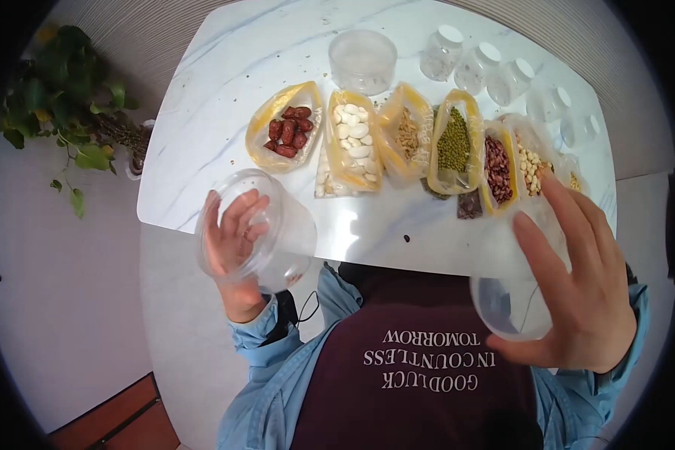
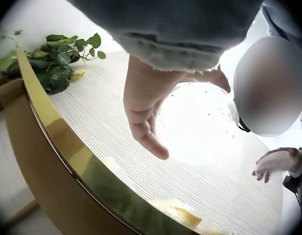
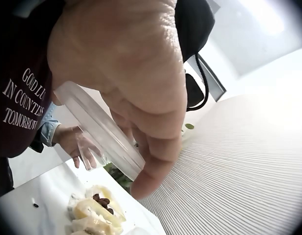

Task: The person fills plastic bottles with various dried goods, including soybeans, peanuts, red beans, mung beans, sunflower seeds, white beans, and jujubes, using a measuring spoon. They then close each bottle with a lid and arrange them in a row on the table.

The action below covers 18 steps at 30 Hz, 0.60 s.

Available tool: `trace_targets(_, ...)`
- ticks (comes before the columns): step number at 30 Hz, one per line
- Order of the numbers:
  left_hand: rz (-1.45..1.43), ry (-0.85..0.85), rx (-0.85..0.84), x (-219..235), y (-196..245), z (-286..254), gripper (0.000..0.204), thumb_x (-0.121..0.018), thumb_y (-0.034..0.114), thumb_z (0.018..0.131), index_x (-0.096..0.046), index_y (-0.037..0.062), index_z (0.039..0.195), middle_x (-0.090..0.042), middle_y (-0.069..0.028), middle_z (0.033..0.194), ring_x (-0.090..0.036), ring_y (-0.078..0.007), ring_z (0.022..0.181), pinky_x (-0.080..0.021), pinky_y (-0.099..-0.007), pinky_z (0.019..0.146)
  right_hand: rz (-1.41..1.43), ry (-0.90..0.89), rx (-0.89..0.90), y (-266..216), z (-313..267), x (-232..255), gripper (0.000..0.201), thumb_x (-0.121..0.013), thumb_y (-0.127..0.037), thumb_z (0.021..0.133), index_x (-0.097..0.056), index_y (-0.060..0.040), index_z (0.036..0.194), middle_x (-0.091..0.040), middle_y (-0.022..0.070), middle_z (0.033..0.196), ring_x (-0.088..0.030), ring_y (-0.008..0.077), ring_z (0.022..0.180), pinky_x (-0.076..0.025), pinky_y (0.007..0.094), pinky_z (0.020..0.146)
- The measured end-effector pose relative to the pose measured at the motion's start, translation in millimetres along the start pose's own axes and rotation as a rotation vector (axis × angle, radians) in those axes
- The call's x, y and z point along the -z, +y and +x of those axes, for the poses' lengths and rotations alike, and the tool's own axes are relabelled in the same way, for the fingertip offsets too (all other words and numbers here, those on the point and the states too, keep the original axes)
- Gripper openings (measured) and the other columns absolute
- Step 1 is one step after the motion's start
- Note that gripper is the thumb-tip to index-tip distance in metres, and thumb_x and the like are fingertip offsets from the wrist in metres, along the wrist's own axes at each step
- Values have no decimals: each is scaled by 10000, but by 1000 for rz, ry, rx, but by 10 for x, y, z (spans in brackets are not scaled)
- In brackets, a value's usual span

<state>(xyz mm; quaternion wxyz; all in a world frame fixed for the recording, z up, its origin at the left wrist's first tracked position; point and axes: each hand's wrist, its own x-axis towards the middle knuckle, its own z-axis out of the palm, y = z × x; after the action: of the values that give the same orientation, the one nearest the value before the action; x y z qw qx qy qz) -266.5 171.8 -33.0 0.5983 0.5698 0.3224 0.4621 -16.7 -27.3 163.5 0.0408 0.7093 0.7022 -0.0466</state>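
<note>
In the head view my left hand (image 1: 236,236) holds a clear plastic tub (image 1: 296,244) tilted above the table's left front edge, its fingers seen through the plastic. The left wrist view shows the fingers and thumb of that hand (image 2: 146,107) spread round the tub, which is washed out by glare (image 2: 197,122). My right hand (image 1: 581,292) pinches a clear round lid (image 1: 499,307) by its rim, in front of my body. From the right wrist, the lid (image 3: 102,127) appears edge-on between thumb and fingers. Tub and lid are apart.
Yellow-edged bags stand in a row on the marble-patterned table (image 1: 202,172): red dates (image 1: 289,131), white beans (image 1: 352,135), mung beans (image 1: 452,142), red beans (image 1: 497,169) and others. Behind are another clear tub (image 1: 362,60) and several white-capped jars (image 1: 441,52). A dark bean (image 1: 406,238) lies near the front edge.
</note>
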Motion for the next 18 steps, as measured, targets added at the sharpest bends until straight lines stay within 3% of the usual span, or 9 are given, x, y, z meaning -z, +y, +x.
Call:
trace_targets(1,65,-10,-147,-6,-38,6,1285,-708,766,551,-191,1,1445,-442,-276,1300,-515,-390,1159,-500,-425,874,-10,0,47,-42,139,14,925,-810,-403,478,-518,0,1257,-399,312,1331,-474,481,1136,-438,519,919)
trace_targets(5,74,148,-266,102,-78,25,1210,-698,733,612,-198,13,1446,-406,-273,1357,-462,-415,1229,-486,-434,895,61,49,253,17,838,-247,829,-764,-378,573,-508,-15,1273,-451,290,1258,-485,427,1084,-445,479,905)
trace_targets(8,45,299,-198,218,-69,-20,1321,-774,716,524,-132,42,1460,-412,-242,1337,-465,-367,1214,-454,-447,931,-24,100,277,127,1472,-347,819,-725,-434,654,-466,-23,1314,-481,286,1206,-499,406,1045,-451,456,883)
trace_targets(13,120,346,-201,291,-114,-111,1322,-806,665,535,-106,45,1468,-397,-233,1354,-442,-366,1236,-447,-424,934,-31,181,103,229,2659,-337,831,-595,-578,783,-410,-3,1354,-492,311,1201,-505,436,1078,-449,468,898)
trace_targets(18,152,310,-229,279,-164,-60,1320,-825,629,540,-93,47,1471,-395,-225,1356,-437,-359,1244,-460,-410,921,-32,95,-21,230,3471,-758,899,-600,-610,743,-363,-38,1396,-485,304,1244,-461,463,1162,-430,474,955)
